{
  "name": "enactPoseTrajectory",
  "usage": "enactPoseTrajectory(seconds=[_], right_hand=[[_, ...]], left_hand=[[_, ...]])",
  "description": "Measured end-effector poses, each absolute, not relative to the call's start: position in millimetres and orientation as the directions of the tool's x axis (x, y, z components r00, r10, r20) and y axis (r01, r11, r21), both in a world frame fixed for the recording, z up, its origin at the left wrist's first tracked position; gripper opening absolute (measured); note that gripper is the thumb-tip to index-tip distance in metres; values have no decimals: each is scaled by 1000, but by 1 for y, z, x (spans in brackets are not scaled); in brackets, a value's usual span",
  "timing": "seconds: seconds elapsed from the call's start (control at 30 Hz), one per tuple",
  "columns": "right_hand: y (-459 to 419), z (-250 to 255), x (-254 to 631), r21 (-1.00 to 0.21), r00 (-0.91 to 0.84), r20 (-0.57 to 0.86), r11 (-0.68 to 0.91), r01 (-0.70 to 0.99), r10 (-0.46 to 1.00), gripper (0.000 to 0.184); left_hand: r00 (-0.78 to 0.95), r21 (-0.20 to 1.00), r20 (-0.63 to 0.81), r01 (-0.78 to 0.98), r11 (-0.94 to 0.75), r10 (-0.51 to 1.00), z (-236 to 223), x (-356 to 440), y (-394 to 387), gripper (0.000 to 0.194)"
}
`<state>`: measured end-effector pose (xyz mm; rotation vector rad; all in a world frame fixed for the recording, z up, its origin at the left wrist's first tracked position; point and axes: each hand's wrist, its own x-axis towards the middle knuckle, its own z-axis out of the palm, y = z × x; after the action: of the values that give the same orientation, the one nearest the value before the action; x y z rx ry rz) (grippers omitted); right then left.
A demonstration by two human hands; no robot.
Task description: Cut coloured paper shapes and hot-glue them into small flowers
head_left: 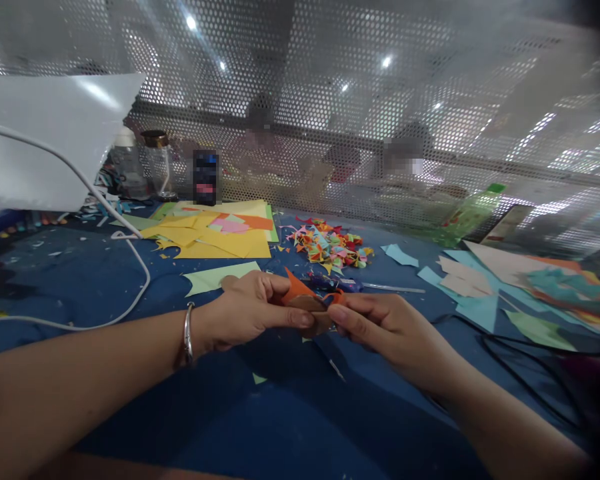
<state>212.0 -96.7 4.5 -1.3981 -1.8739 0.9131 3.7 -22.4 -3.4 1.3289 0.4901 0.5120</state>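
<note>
Orange paper (pixel 296 288) and brown disc (pixel 306 304) between your hands, above the blue worktop (pixel 290 427).
Your left hand (pixel 250 305) pinches paper and disc together between thumb and fingers; your right hand (pixel 380 325) grips an orange strip (pixel 337 295) at the disc's right edge. Just behind your hands lies a dark blue tool (pixel 344 285), then a heap of scraps (pixel 330 245), with yellow sheets (pixel 215 243) to its left and pale blue paper (pixel 483 308) well right.

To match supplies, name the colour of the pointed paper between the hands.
The paper is orange; the head view shows it.
</note>
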Motion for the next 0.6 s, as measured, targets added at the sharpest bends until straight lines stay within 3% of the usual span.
enactPoseTrajectory(seconds=[0.47, 0.6], right_hand=[[-92, 2, 213, -783, -216, 56, 177, 596, 975, 53], [-92, -1, 212, -796, -216, 60, 177, 579, 975, 53]], left_hand=[[743, 973, -89, -77, 216, 664, -3, 5, -25, 27], [726, 981, -87, -57, 186, 682, -3, 4, -25, 21]])
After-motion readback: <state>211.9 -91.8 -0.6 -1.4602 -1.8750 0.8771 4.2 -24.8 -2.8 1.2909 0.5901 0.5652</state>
